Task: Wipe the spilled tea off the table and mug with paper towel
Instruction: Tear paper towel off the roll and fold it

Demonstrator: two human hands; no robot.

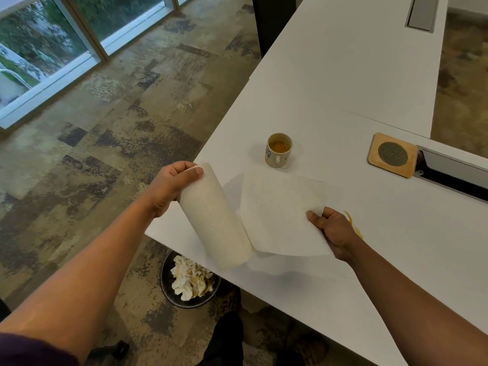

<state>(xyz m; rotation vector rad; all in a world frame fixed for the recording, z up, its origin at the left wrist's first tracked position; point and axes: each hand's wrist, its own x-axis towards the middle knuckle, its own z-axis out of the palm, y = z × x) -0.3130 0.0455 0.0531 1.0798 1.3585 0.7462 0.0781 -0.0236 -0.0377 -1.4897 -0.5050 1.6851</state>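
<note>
Both forearms reach in from the bottom edge. Left hand (173, 184) grips the top end of a paper towel roll (215, 220), held tilted over the desk (343, 75) corner. Right hand (331, 231) pinches the free edge of a sheet (281, 212) pulled out from the roll, still attached. Mug (278, 150) of tea stands upright beyond the sheet. Yellow spill (353, 225) lies just beside the right hand. Bin (169, 281) of crumpled towels sits on the floor below the corner.
</note>
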